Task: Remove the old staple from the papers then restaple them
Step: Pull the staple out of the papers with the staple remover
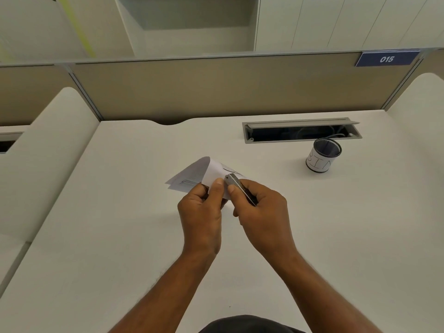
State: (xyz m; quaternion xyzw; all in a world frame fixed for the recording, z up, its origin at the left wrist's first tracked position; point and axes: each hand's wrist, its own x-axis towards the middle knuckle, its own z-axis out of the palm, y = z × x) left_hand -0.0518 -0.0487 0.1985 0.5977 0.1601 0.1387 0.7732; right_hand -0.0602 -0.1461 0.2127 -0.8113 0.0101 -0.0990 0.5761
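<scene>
Papers (192, 175) are held up over the middle of the desk (120, 236), folded or curled back so the near corner faces the person, and a small metal stapler (236, 185) is set against that corner. Whether the old staple is out cannot be told: the corner is hidden by thumbs and tool, and no staple shows anywhere. My reading is that the tool's nose is working at the corner, either prying the old staple or lining up the new one; which of the two is not clear. If it is prying, the next move calls for the tip to slip under the staple without tearing the sheet, with the corner kept pinched tight. The left hand (203, 212) is closed on the papers, thumb on top near the corner and fingers curled beneath. The right hand (262, 212) is wrapped around the stapler, thumb pressing near its front end, wrist angled inward so both thumbs nearly touch. A mesh cup (323, 156) stands well apart to the right.
</scene>
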